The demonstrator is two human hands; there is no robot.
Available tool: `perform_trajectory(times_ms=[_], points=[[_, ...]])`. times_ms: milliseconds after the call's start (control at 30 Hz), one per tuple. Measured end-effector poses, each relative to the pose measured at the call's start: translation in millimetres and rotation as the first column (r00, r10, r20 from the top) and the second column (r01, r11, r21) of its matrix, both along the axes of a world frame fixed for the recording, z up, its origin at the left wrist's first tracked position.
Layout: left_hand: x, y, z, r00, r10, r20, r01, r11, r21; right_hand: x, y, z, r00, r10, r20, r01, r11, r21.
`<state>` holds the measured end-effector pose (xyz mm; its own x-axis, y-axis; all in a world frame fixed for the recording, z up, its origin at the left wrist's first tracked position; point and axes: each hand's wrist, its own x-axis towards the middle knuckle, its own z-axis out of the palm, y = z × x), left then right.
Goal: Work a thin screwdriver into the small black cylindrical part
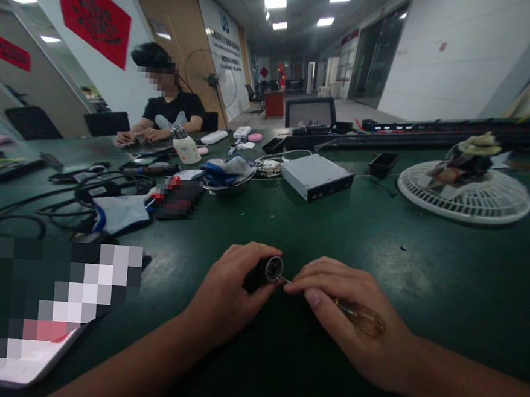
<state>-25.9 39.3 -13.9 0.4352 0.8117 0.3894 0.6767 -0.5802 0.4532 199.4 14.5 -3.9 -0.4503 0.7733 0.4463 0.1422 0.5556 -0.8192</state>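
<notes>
My left hand [236, 287] is closed around a black cylindrical part [273, 268], whose round, silvery-rimmed hollow end faces to the right and toward me. In my right hand [352, 316] is a screwdriver [359, 317] with a clear amber handle, lying under the palm and fingers. Its thin shaft points left, and the tip meets the lower edge of the part's round end. Whether the tip sits in a screw is too small to tell. Both hands are low over the dark green table [299, 231]. A small dark ring-like piece [404, 247] lies beyond my right hand.
A disc drive [316, 175] and a white fan grille with a motor [465, 188] lie farther back. Black cables [65, 202], cloths and a red-handled tool [168, 186] crowd the left. Across the table sits another person [171, 107], hands on small items.
</notes>
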Motion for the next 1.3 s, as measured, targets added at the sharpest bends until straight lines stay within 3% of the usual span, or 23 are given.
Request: perform_trajectory(times_ms=[267, 667, 1133, 1300], points=[[0.1, 0.5, -0.1, 0.997, -0.076, -0.016, 0.076, 0.997, -0.011, -2.5, 1.6, -2.5, 0.997, -0.069, 0.031, 0.070, 0.997, -0.019], [-0.4, -0.1, -2.6, 1.000, -0.010, -0.004, 0.010, 1.000, -0.004, -1.0, 3.9, -5.4, 1.000, -0.010, 0.025, 0.012, 0.998, -0.056], [0.2, 1.1, -5.4, 0.995, -0.090, -0.049, 0.093, 0.993, 0.070, -5.6, -2.0, -9.1, 0.997, -0.081, 0.019, 0.079, 0.994, 0.079], [-0.7, 1.3, -5.8, 0.995, -0.079, -0.055, 0.083, 0.994, 0.073, -2.9, -0.5, -8.4, 0.997, -0.074, -0.011, 0.074, 0.995, 0.060]])
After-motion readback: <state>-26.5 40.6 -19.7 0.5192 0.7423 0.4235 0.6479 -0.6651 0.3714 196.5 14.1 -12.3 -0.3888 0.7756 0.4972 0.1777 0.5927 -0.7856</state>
